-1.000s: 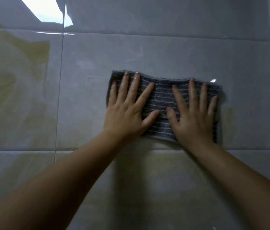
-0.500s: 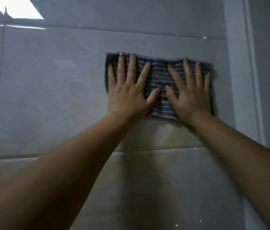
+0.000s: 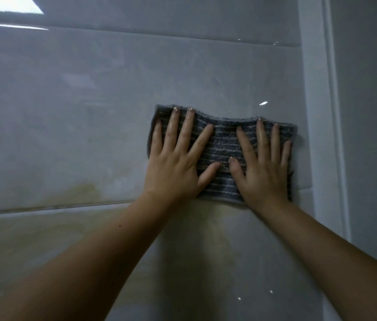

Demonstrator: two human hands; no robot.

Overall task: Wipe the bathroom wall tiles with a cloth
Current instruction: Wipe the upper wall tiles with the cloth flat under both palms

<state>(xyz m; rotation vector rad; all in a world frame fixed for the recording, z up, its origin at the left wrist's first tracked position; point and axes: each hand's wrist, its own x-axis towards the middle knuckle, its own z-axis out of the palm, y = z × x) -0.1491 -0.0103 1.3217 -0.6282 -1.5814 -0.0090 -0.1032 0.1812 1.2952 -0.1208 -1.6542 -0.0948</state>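
The left hand (image 3: 173, 165) and right hand (image 3: 263, 172), fingers spread flat, press the cloth (image 3: 223, 144) against the wall tile (image 3: 90, 112), spreading pressure evenly.

Your left hand (image 3: 174, 165) and right hand (image 3: 261, 167) lie flat with fingers spread on the grey striped cloth (image 3: 223, 144), pressing it against the glossy wall tile (image 3: 90, 112). The cloth sits just left of the white corner trim (image 3: 314, 112), its lower edge close above the horizontal grout line (image 3: 55, 206), where yellowish staining shows
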